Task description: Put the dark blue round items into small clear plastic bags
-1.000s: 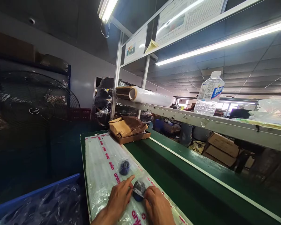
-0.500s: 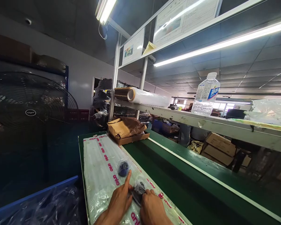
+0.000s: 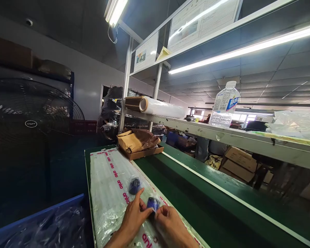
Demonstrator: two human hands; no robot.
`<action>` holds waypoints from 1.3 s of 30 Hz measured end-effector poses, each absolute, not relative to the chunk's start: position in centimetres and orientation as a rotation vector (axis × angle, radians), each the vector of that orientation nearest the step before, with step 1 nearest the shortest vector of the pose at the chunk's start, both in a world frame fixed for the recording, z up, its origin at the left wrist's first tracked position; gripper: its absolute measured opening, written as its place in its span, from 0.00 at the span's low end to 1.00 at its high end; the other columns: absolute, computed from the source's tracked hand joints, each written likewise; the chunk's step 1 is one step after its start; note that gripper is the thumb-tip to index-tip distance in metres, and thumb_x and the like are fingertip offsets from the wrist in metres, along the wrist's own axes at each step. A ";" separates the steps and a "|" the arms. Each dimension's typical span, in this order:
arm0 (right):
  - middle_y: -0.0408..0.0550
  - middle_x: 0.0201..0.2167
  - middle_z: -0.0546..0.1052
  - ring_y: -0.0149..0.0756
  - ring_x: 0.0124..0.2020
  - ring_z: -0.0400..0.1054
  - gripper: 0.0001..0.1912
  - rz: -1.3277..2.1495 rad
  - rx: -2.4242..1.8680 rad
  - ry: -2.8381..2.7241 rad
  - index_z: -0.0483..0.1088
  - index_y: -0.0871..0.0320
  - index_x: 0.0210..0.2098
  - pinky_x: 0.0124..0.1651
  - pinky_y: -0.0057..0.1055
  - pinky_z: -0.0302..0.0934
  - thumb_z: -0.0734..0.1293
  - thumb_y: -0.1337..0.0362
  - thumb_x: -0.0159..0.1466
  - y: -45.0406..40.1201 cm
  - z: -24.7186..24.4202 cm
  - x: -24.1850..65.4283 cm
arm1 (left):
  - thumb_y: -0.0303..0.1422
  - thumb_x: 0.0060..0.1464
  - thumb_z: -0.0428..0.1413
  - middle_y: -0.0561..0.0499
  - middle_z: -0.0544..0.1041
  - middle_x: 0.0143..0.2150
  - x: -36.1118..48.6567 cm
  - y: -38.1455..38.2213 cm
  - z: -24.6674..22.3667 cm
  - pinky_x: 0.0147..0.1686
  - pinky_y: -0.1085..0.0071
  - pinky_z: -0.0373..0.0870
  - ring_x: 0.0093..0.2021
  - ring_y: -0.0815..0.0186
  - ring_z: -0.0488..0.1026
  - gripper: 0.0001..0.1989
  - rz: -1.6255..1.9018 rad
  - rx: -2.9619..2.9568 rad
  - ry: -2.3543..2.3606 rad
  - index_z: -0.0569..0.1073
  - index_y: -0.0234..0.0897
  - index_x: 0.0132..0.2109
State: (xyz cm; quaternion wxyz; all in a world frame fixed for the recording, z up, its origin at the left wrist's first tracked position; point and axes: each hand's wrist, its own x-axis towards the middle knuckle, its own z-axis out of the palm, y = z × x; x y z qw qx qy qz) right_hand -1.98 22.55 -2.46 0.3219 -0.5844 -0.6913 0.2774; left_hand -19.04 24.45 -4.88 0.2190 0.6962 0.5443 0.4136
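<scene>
A: Packing line, green conveyor bench (image 3: 196, 193) under a steel shelf rack; clear printed sheet (image 3: 105, 182) laid flat along the bench's near-left edge.

B: Hands?

A: Left hand (image 3: 131, 220) and right hand (image 3: 170, 224) both pinched on one small dark blue part in a clear bag (image 3: 153, 204), fingertips closed on the film from either side. It sits low over the sheet, at or just above it (contact hard to call from this angle).

B: Step?

A: Looks like bagging or closing: part is inside the film and the fingers are working the bag's mouth or fold. I'd judge mid-step, not finished.

B: Next move needs what?

A: Probably a steady pinch on the film, not the part, so the bag flattens without the part sliding out.

B: Around it?

A: Second bagged blue part (image 3: 134, 185) lies on the sheet just beyond the hands, apart from them. Farther along the sheet's end, an open cardboard tray with crumpled brown paper (image 3: 139, 142). Left of the sheet, a blue bin lined with plastic (image 3: 54, 220). Above the sheet's far end, a stretch-wrap roll (image 3: 162, 107) on the shelf; water bottle (image 3: 225, 103) farther right along it. Black fan (image 3: 31, 113) well left.
</scene>
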 end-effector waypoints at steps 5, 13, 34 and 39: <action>0.42 0.20 0.71 0.35 0.23 0.67 0.07 0.751 -1.482 -1.641 0.66 0.56 0.25 0.26 0.27 0.59 0.59 0.63 0.58 23.5 -2.4 -1.4 | 0.30 0.62 0.51 0.51 0.80 0.34 -17.6 24.0 -3.5 0.40 0.66 0.74 0.37 0.58 0.79 0.23 1.136 2.082 1.548 0.67 0.36 0.64; 0.46 0.26 0.77 0.41 0.29 0.72 0.10 0.598 -1.481 -1.609 0.68 0.55 0.28 0.32 0.31 0.60 0.58 0.62 0.60 23.0 -1.1 -1.8 | 0.22 0.61 0.46 0.41 0.80 0.52 -17.1 24.3 -1.4 0.52 0.57 0.74 0.52 0.52 0.78 0.25 1.056 2.333 1.592 0.69 0.35 0.63; 0.45 0.34 0.84 0.42 0.40 0.79 0.13 0.392 -1.970 -1.682 0.77 0.53 0.37 0.38 0.29 0.62 0.61 0.70 0.68 21.3 -0.7 -2.3 | 0.25 0.62 0.58 0.58 0.77 0.28 -17.6 26.2 2.1 0.41 0.63 0.74 0.33 0.64 0.78 0.14 0.934 2.191 1.686 0.74 0.35 0.55; 0.52 0.41 0.84 0.48 0.46 0.78 0.15 0.159 -2.000 -1.751 0.77 0.54 0.45 0.41 0.33 0.63 0.60 0.70 0.69 21.7 2.5 -2.2 | 0.21 0.57 0.57 0.56 0.79 0.30 -18.5 26.0 2.7 0.40 0.65 0.71 0.36 0.62 0.78 0.18 0.927 2.213 1.697 0.75 0.37 0.54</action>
